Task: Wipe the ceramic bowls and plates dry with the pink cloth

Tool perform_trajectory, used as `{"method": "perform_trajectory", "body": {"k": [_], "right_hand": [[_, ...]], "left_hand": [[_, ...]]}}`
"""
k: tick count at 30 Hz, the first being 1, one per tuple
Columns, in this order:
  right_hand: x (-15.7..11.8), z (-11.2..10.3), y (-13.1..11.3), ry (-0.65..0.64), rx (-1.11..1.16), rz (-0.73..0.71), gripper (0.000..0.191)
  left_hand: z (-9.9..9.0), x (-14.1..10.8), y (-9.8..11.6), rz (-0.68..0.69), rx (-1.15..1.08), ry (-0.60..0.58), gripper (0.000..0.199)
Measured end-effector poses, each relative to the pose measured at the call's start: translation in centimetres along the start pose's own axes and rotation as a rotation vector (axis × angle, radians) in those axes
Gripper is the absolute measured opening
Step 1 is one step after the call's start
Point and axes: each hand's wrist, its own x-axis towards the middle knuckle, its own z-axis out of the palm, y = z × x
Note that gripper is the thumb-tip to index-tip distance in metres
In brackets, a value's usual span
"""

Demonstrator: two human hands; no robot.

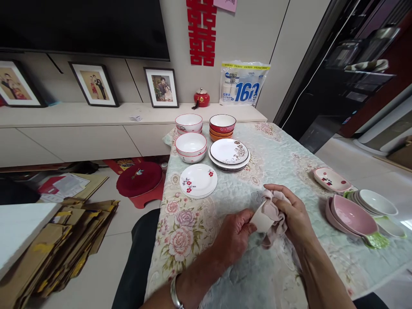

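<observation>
My left hand (234,235) pinches the edge of a small cream-white dish (261,221) over the table. A pale pink cloth (274,211) is bunched in my right hand (295,216) and pressed against the dish, hiding much of it, so its full shape cannot be made out. Beyond my hands lies a stack of white plates with brown flowers (228,152). Left of that is a smaller stack of red-flowered plates (198,180). Red-rimmed white bowls (191,146) stand behind them.
Red and orange bowls (222,125) are stacked at the back. On the right sit pink leaf-shaped bowls (352,214), white bowls (376,201) and an oval pink-patterned dish (331,178). A red stool (140,182) and flattened cardboard (67,249) are left of the flowered tablecloth (180,240).
</observation>
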Motion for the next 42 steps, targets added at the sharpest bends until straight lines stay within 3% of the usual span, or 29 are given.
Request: {"method": "perform_trajectory", "body": {"k": [3,7,11,14,18,21,25,29,33,39,42], "right_hand": [[-0.9,0.6,-0.1,-0.027,-0.387,-0.311,0.029],[-2.3,2.6,-0.4,-0.076,-0.740,-0.775,0.037],[-2.6,3.5,-0.4,-0.125,-0.852,-0.899,0.038],[-1.8,2.3,-0.3,-0.121,-0.670,-0.710,0.032],[-0.4,0.4,-0.2,-0.093,-0.204,-0.152,0.032],[0.4,0.0,0.1,-0.055,0.156,0.108,0.037],[1.1,0.0,0.5,0.025,0.364,0.180,0.038],[0.9,0.2,0.6,0.030,0.315,0.155,0.040],[-0.3,0.7,0.1,-0.029,-0.002,0.018,0.038],[-2.1,2.5,-0.3,-0.094,-0.641,-0.662,0.033],[-2.5,3.2,0.0,-0.170,-0.791,-0.826,0.036]], "left_hand": [[0.0,-0.2,0.0,0.029,0.003,0.000,0.010],[0.0,-0.1,-0.4,0.038,-0.048,0.056,0.007],[-0.1,0.0,-0.2,0.030,-0.056,0.083,0.009],[-0.3,-0.2,0.5,0.042,-0.053,0.040,0.010],[-0.5,-0.2,1.1,0.071,-0.076,0.004,0.014],[-0.5,0.1,0.6,0.068,-0.239,0.001,0.022],[-0.3,0.3,-0.2,0.023,-0.250,-0.049,0.019],[-0.1,0.2,0.1,0.009,-0.099,-0.033,0.004],[-0.1,0.0,0.5,0.022,-0.085,-0.008,0.015],[0.0,0.0,0.2,0.075,-0.216,-0.036,0.013],[0.0,0.0,0.2,0.058,-0.160,0.047,0.017]]}}
